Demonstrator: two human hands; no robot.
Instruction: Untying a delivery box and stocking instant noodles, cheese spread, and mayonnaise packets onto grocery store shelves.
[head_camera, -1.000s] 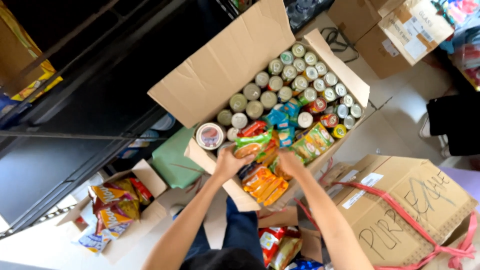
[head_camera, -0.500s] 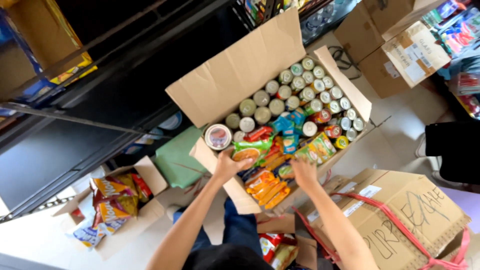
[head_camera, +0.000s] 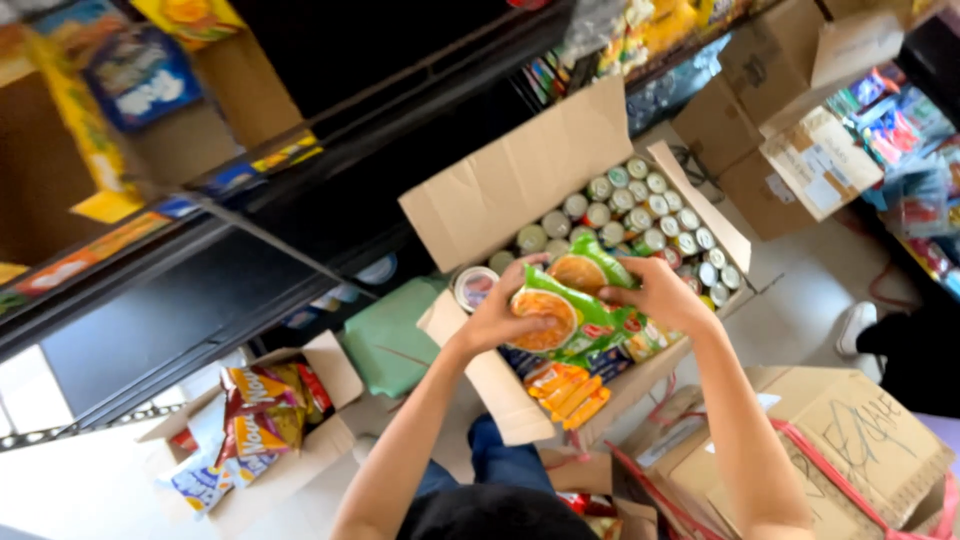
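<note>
My left hand (head_camera: 497, 312) and my right hand (head_camera: 660, 293) hold up green snack packets (head_camera: 570, 300) with orange round pictures, lifted above an open cardboard box (head_camera: 520, 190). The box holds several rows of round cans (head_camera: 640, 215) at its far side and orange and coloured packets (head_camera: 570, 388) at its near side. One can with a pale lid (head_camera: 473, 286) stands at the box's left corner, just beside my left hand.
Dark shelves (head_camera: 300, 150) run along the left, with yellow and blue boxes on top. A small open box of snack bags (head_camera: 262, 420) lies at lower left. A taped carton with a red strap (head_camera: 850, 450) sits lower right. Another person's shoe (head_camera: 855, 328) shows at right.
Both hands have risen out of the box, lifting the green packets clear of the other goods. The camera has tilted up towards the shelves.
</note>
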